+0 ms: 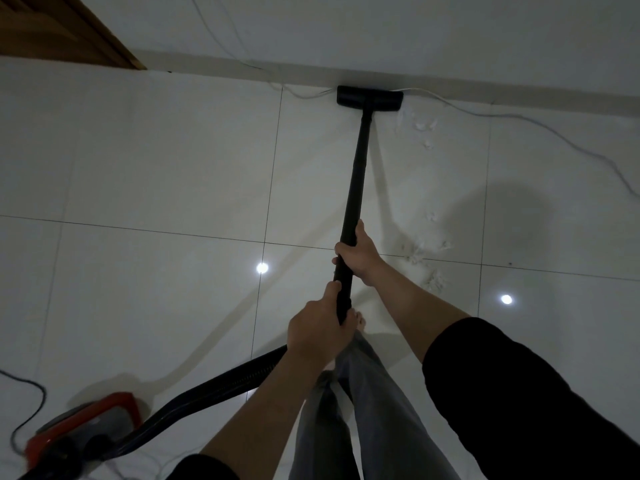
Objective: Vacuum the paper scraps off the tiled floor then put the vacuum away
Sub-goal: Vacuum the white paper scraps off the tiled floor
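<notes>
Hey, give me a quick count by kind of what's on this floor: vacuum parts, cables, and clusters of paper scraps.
Vacuum parts: 4: floor head, black wand, hose, red canister
Cables: 2: white, dark
Paper scrap clusters: 2: near the floor head, beside the right hand
Total: 8

Glossy tiled floor (138, 161) — paper scraps (424, 252), white cable (519, 119), red vacuum (86, 424).

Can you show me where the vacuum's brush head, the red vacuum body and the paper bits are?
Brush head (370, 96), head view, top middle.
Red vacuum body (86, 424), head view, red casing.
Paper bits (434, 280), head view, near cluster.
</notes>
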Demonstrator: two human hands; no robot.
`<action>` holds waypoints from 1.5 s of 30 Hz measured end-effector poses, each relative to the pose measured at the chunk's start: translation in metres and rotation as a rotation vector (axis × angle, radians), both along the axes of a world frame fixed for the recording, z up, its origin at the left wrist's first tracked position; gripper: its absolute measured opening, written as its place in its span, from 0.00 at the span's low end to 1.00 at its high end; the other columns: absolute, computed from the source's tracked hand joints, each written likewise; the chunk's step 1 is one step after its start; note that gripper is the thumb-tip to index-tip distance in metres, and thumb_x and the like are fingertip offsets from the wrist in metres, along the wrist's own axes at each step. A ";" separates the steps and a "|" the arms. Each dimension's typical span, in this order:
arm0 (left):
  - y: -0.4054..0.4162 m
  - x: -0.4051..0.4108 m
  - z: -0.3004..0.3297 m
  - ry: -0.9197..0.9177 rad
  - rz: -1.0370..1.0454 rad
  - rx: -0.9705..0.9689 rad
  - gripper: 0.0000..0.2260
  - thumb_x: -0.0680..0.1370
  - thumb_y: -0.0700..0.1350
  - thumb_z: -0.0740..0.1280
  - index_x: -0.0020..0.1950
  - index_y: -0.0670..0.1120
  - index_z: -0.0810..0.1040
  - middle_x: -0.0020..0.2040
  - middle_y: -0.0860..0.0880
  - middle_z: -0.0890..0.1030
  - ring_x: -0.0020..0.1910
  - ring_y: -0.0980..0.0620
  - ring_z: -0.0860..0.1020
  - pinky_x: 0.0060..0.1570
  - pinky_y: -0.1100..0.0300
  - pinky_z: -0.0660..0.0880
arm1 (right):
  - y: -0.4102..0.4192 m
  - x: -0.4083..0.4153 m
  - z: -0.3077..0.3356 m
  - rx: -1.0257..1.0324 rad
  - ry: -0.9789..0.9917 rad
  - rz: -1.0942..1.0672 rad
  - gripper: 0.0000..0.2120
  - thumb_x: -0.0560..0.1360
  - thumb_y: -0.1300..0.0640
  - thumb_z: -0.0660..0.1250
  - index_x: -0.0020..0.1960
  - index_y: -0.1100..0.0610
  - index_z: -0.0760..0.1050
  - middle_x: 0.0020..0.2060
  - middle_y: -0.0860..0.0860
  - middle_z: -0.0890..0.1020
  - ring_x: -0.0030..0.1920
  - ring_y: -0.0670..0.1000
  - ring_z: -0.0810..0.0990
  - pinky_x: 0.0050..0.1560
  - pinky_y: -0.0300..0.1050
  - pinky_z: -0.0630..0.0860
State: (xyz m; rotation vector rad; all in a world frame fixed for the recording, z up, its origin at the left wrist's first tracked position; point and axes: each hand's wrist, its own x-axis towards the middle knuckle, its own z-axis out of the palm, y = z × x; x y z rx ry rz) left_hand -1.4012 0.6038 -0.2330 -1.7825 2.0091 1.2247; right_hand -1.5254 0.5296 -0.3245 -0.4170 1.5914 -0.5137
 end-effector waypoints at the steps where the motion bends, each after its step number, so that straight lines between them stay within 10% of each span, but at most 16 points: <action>1: -0.001 -0.001 -0.001 -0.001 -0.001 0.004 0.22 0.79 0.54 0.61 0.69 0.48 0.62 0.45 0.49 0.80 0.37 0.51 0.79 0.41 0.55 0.80 | -0.002 -0.001 0.000 0.001 0.001 0.002 0.36 0.78 0.66 0.62 0.80 0.51 0.49 0.45 0.51 0.73 0.36 0.51 0.80 0.39 0.44 0.79; 21: 0.025 -0.011 0.015 0.080 0.102 0.003 0.20 0.79 0.57 0.60 0.67 0.52 0.63 0.41 0.53 0.80 0.35 0.54 0.79 0.39 0.56 0.80 | 0.024 -0.004 0.027 -0.019 0.063 -0.036 0.40 0.79 0.64 0.63 0.82 0.50 0.44 0.48 0.49 0.73 0.38 0.49 0.79 0.38 0.39 0.77; 31: 0.055 -0.025 0.041 0.192 0.069 -0.003 0.15 0.79 0.54 0.60 0.64 0.52 0.66 0.44 0.52 0.75 0.31 0.56 0.71 0.28 0.70 0.63 | 0.063 -0.024 0.041 -0.002 0.111 -0.058 0.39 0.79 0.64 0.63 0.82 0.51 0.45 0.46 0.52 0.75 0.39 0.50 0.80 0.40 0.41 0.78; 45: 0.040 -0.070 0.051 0.196 0.029 0.054 0.18 0.79 0.52 0.60 0.67 0.49 0.65 0.39 0.55 0.74 0.44 0.47 0.79 0.55 0.45 0.76 | 0.055 -0.075 0.045 -0.049 0.195 -0.038 0.29 0.78 0.66 0.63 0.77 0.58 0.58 0.43 0.53 0.74 0.36 0.50 0.80 0.37 0.41 0.80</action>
